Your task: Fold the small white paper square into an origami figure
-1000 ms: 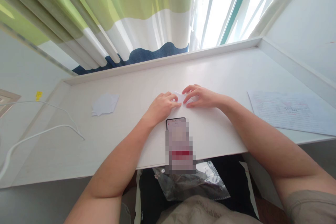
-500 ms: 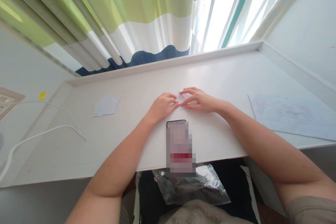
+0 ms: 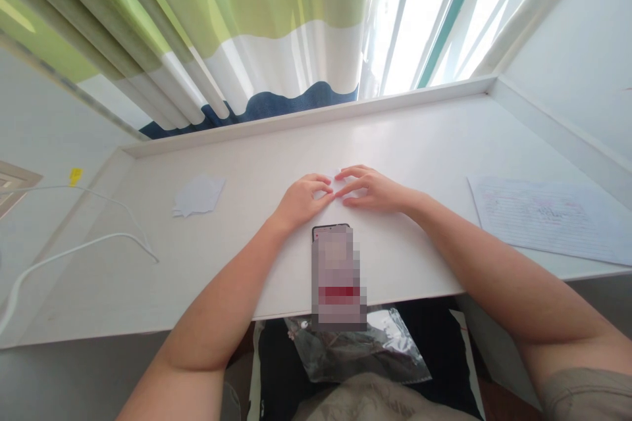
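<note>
A small piece of white paper (image 3: 341,185) lies on the white desk, mostly covered by fingers. From the left, my left hand (image 3: 305,199) has thumb and bent fingers closed at its edge. My right hand (image 3: 371,188) holds it down from the other side, fingertips meeting those of the left. How the paper is folded is too small to make out. Just below my hands lies a phone (image 3: 332,228) with its screen blurred out, its lower end at the desk's front edge.
White paper pieces (image 3: 199,195) lie in a loose stack at the left. A white cable (image 3: 89,240) curves across the left side. On the right rest lined, written sheets (image 3: 538,217). A clear plastic bag (image 3: 365,358) lies on my lap. Curtains (image 3: 276,0) hang behind the desk's raised back edge.
My right thumb has moved slightly away from its index finger. Both hands stay at the small paper; the view has shifted slightly.
</note>
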